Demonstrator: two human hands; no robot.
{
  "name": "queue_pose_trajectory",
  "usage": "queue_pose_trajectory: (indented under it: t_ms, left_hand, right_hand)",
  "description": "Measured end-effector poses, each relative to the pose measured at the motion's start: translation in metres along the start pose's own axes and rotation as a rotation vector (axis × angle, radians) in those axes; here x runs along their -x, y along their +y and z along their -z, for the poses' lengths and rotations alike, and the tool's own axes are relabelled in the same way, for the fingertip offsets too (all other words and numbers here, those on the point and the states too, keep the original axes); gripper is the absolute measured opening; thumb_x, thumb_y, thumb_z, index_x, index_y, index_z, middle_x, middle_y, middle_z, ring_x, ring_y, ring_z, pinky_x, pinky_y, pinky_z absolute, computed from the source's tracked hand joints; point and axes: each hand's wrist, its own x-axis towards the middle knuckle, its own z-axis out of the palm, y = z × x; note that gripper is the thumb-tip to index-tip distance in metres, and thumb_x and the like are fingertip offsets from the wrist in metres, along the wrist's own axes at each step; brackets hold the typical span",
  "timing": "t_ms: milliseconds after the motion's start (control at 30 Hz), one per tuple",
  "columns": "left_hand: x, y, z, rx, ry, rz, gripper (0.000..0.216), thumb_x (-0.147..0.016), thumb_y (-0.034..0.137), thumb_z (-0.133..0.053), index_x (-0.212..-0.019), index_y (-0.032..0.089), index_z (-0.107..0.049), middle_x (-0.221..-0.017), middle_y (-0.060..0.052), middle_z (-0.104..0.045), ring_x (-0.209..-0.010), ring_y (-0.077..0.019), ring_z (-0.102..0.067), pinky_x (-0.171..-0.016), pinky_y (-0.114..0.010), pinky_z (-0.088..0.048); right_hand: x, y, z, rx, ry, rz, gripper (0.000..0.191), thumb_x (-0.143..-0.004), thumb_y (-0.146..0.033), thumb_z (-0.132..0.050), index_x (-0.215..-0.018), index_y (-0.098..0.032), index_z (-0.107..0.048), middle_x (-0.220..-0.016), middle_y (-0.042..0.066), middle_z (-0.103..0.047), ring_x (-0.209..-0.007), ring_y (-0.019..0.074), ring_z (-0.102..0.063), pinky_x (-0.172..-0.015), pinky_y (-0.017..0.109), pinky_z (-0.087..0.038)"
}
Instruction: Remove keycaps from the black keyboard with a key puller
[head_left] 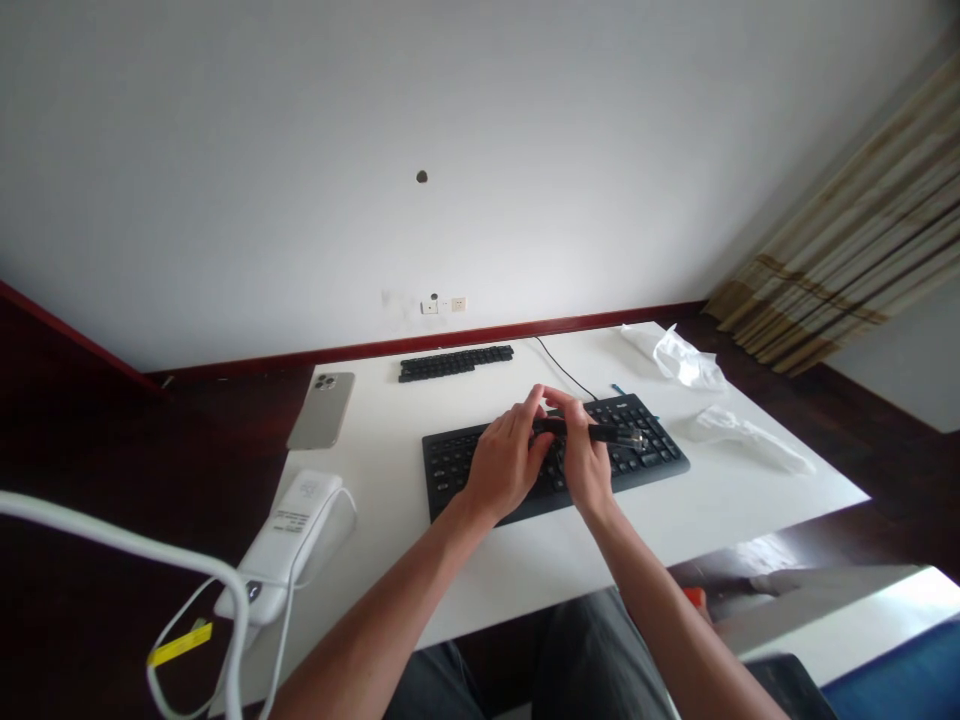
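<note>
A black keyboard lies on the white table in front of me. Both hands hover over its middle. My left hand and my right hand are closed together on a thin black tool held crosswise, its light metal tip pointing right over the keys. The fingertips of both hands pinch its left end. What kind of tool it is I cannot make out.
A strip of black keycaps lies at the table's back edge, with a black cable running to the keyboard. A phone lies far left, a white power bank with white cable near left. Crumpled white wrappers sit at right.
</note>
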Motion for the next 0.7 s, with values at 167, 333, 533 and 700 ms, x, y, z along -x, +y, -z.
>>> queue_pose_trajectory:
  t_ms: [167,333,533,700]
  left_hand:
    - [-0.002,-0.001,0.001,0.175,0.018,0.023,0.035,-0.111,0.025,-0.034,-0.139,0.025,-0.055,-0.13,-0.011,-0.065,-0.119,-0.0243,-0.066,-0.101,-0.04,-0.055]
    - [-0.004,-0.016,0.007,0.171,0.124,0.163,0.026,-0.11,0.03,-0.036,-0.121,0.021,-0.058,-0.11,-0.01,-0.068,-0.1,-0.0228,-0.067,-0.089,-0.035,-0.052]
    - [-0.013,-0.04,0.026,0.282,0.264,0.383,0.034,-0.108,0.03,-0.031,-0.084,0.022,-0.055,-0.067,0.002,-0.051,-0.06,-0.0151,-0.046,-0.062,-0.028,-0.036]
    - [-0.016,-0.062,0.035,0.321,0.354,0.463,0.045,-0.106,0.041,-0.036,-0.071,0.021,-0.054,-0.068,-0.002,-0.058,-0.059,-0.0147,-0.047,-0.058,-0.027,-0.035]
  right_hand:
    - [-0.015,-0.005,0.006,0.042,-0.222,-0.054,0.05,-0.092,-0.055,-0.071,-0.128,-0.021,-0.062,-0.115,0.008,-0.074,-0.108,0.0264,-0.069,-0.095,0.038,-0.054]
    - [-0.026,-0.004,0.039,0.425,-0.449,-0.04,0.031,-0.094,-0.048,-0.069,-0.113,-0.024,-0.074,-0.101,0.005,-0.077,-0.094,0.024,-0.071,-0.085,0.035,-0.053]
    - [-0.016,0.016,0.059,0.739,-0.56,-0.06,0.021,-0.092,-0.037,-0.069,-0.106,-0.025,-0.078,-0.088,0.003,-0.074,-0.077,0.021,-0.068,-0.073,0.034,-0.048]
    - [-0.009,0.018,0.058,0.703,-0.571,-0.04,0.013,-0.092,-0.034,-0.066,-0.094,-0.024,-0.075,-0.088,0.003,-0.074,-0.078,0.0207,-0.069,-0.074,0.033,-0.05]
